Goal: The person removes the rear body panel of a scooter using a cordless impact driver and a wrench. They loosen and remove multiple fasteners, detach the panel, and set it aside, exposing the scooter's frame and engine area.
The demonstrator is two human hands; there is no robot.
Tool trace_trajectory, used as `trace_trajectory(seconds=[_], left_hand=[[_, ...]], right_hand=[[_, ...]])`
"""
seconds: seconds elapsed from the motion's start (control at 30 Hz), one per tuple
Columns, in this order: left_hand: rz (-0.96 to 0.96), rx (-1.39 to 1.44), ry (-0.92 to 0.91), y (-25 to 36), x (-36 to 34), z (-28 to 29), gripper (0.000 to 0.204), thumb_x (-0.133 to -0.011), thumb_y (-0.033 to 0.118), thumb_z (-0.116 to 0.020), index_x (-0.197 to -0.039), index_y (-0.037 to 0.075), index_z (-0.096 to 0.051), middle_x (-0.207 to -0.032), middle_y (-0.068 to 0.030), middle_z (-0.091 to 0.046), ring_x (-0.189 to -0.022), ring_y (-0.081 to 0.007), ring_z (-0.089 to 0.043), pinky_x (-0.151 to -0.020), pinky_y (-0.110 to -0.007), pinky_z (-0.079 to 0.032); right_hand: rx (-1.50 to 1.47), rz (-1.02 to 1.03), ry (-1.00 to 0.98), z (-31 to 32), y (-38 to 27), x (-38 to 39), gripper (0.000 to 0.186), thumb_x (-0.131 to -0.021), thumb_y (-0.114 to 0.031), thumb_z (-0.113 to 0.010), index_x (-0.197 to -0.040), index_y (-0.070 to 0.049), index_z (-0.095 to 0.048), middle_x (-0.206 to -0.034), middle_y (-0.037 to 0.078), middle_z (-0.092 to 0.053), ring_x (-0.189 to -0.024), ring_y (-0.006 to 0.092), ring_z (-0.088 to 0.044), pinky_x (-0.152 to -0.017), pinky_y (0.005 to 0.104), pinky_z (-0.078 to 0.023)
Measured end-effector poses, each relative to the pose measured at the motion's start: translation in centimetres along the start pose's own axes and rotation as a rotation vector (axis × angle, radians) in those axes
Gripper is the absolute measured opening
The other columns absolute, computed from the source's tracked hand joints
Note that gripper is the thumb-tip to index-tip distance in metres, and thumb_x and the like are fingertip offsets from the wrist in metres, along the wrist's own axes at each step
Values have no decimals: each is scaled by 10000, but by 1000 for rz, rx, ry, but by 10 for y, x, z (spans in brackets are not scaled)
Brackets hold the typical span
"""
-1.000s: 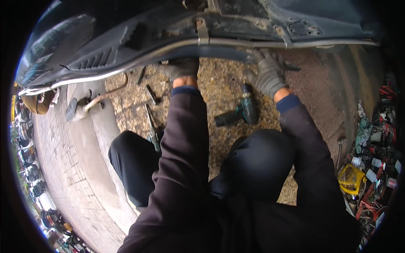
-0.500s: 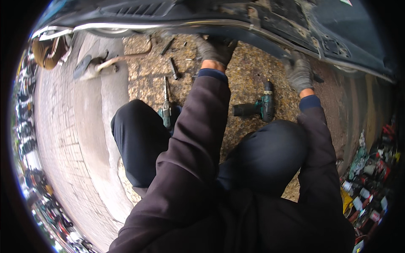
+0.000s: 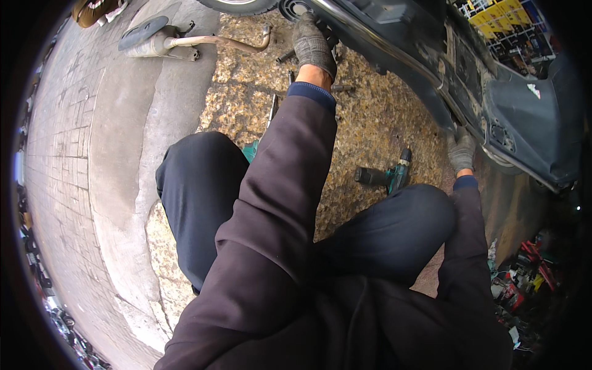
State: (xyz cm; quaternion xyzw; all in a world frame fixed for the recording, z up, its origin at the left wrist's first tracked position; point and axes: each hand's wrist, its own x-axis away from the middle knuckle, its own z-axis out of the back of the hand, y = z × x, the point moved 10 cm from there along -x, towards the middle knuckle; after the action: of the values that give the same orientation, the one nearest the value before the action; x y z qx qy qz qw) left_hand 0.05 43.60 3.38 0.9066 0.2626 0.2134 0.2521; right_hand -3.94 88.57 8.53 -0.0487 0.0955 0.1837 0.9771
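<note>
I am looking down at my own legs and arms, and I think I am in the middle of holding up a big dark car panel with both hands. The panel runs across the top right, above the pebbly ground. My left hand wears a grey glove and reaches far up and forward, with the arm almost straight. It presses on the shiny tube edge of the panel, near a black wheel. I cannot tell if its fingers wrap around the edge or just push on it. My right hand, also in a grey glove, is up at the lower edge of the panel, with the elbow bent beside my knee. It looks closed on that edge. The two hands are well apart. A green and black drill lies on the ground between them, near my right knee. A rusty pipe part lies off to the left. I think the next move needs a firm hold at both ends so the panel stays level.
</note>
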Motion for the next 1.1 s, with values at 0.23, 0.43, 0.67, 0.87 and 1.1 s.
trace_trajectory(seconds=[0.23, 0.43, 0.67, 0.87, 1.1], left_hand=[[154, 68, -12, -3, -3, 4, 433, -928, 559, -439, -994, 158, -587, -779, 7, -560, -795, -189, -556, -775, -413, -462], [98, 55, -106, -1, -11, -2, 658, -867, 673, -437, -1187, 113, -568, -1114, -100, -584, -1082, -278, -496, -940, -480, -361], [118, 267, -180, -5, -8, -12, 478, -905, 539, -483, -1126, 132, -602, -1095, -66, -618, -1024, -205, -556, -911, -398, -435], [20, 152, -172, 0, 0, -31, 658, -859, 664, -447, -1261, 148, -519, -1284, -80, -520, -1187, -278, -474, -1031, -505, -348], [-77, 76, -194, 0, -14, -31, 707, -897, 682, -351, -1326, 138, -491, -1366, -87, -486, -1243, -294, -455, -1091, -476, -321]], right_hand=[[6, -176, -168, -4, 4, -5, 438, -856, -232, -644, -1235, -21, -580, -1106, 255, -629, -1035, 402, -600, -855, 467, -469], [166, -175, -253, -11, -5, -5, 623, -840, -317, -650, -1373, -58, -459, -1271, 267, -537, -1168, 408, -519, -942, 474, -430], [200, -246, -314, -12, -34, 4, 958, -797, -579, -626, -1519, -134, -179, -1458, 314, -294, -1367, 453, -289, -1136, 514, -221], [197, -286, -251, 3, -73, -8, 958, -790, -590, -627, -1505, -103, -215, -1438, 334, -310, -1357, 476, -288, -1125, 569, -184], [-21, -323, -411, 0, -85, -16, 848, -785, -545, -654, -1440, -95, -358, -1304, 271, -486, -1238, 448, -447, -1079, 572, -265]])
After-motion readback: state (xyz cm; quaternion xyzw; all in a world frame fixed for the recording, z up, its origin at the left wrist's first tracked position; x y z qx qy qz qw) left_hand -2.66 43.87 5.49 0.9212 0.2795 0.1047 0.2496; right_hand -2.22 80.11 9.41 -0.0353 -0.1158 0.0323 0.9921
